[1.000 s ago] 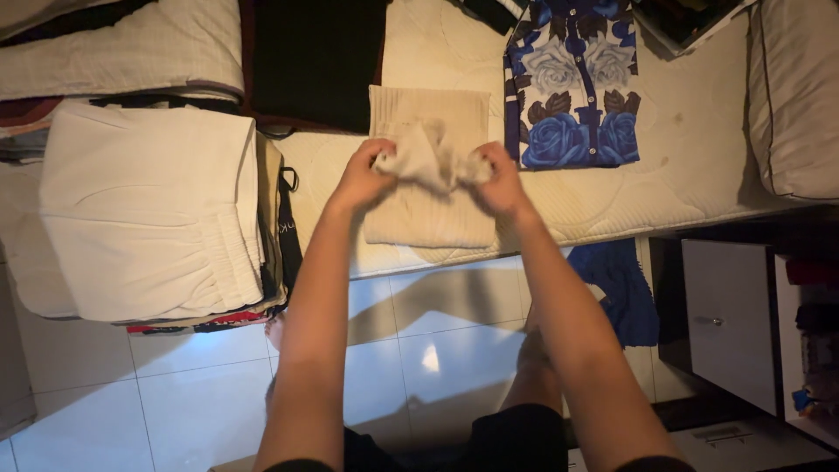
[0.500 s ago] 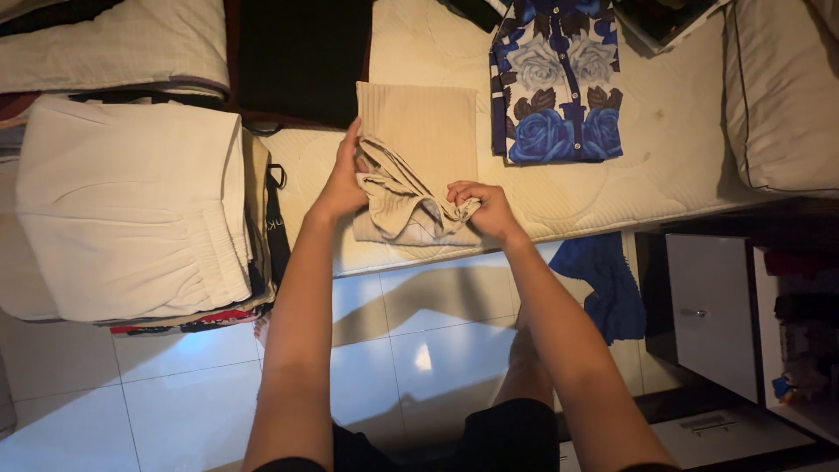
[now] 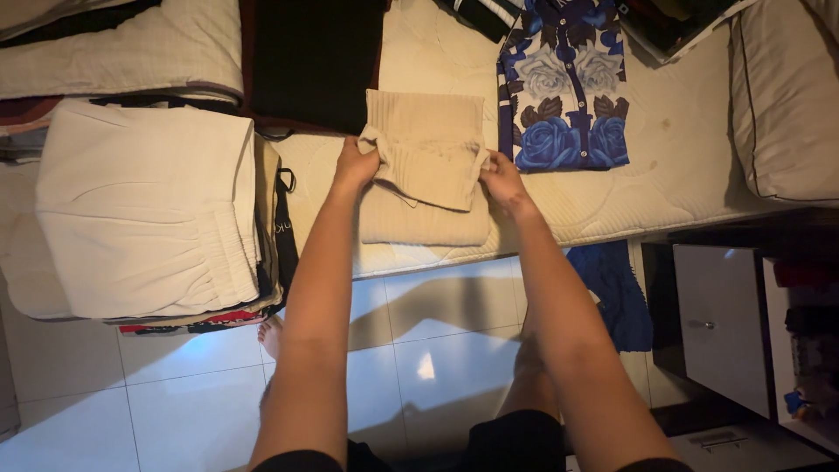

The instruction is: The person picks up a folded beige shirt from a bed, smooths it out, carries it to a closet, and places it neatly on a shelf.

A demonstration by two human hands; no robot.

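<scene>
At the far left, a stack of folded clothes (image 3: 149, 210) is seen on the bed (image 3: 690, 166), topped by a large cream garment with a gathered waistband; darker layers and a red edge show beneath it at the side facing the floor. Above the stack, a pale quilted blanket (image 3: 114, 48) lies along the top edge, and just to its right a black cloth (image 3: 315, 61) is spread flat.

The left hand (image 3: 357, 164) is closed on the left corner of a small beige ribbed garment (image 3: 428, 144), the cloth bunched between thumb and fingers. This folded beige piece is held just above a second beige folded cloth (image 3: 424, 223), which rests on the cream mattress near its front edge. The right hand (image 3: 500, 175) is pinched on the right corner of the same ribbed garment, so the piece is stretched between both hands.

Just right of the hands, a blue and white floral shirt (image 3: 564, 87) is laid flat on the bed. A blue cloth (image 3: 616, 293) hangs below the mattress edge toward the white tiled floor (image 3: 175, 393). Farther right, a cream pillow (image 3: 786, 96) is seen, and below it a dark cabinet with a white drawer (image 3: 721, 323).
</scene>
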